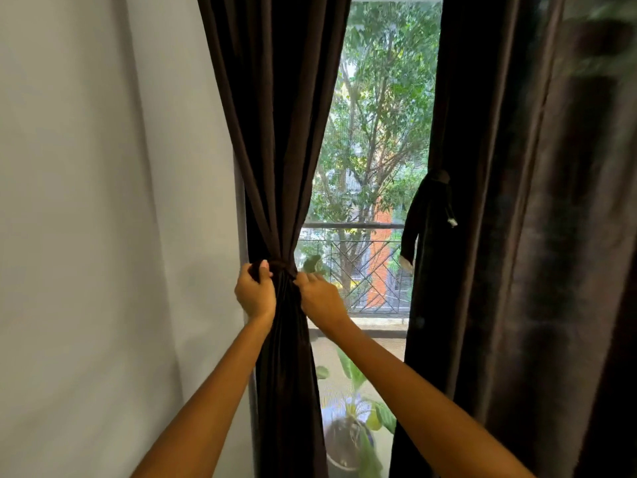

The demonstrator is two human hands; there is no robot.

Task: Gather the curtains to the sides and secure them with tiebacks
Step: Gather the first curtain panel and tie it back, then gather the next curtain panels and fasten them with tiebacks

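The dark brown left curtain (275, 132) is bunched into a narrow waist beside the wall. A dark tieback (283, 264) wraps that waist. My left hand (255, 294) grips the tieback and fabric on its left side, thumb on top. On the right side of the waist, my right hand (319, 298) pinches the tieback with curled fingers. The right curtain (510, 201) hangs loose and wide. A second dark tieback (425, 215) dangles at its inner edge, with a small white tag at its end.
A plain grey wall (86, 201) fills the left. Between the curtains, the window (375, 115) shows trees and a balcony railing (358, 225). A potted plant (355, 432) stands low behind the glass.
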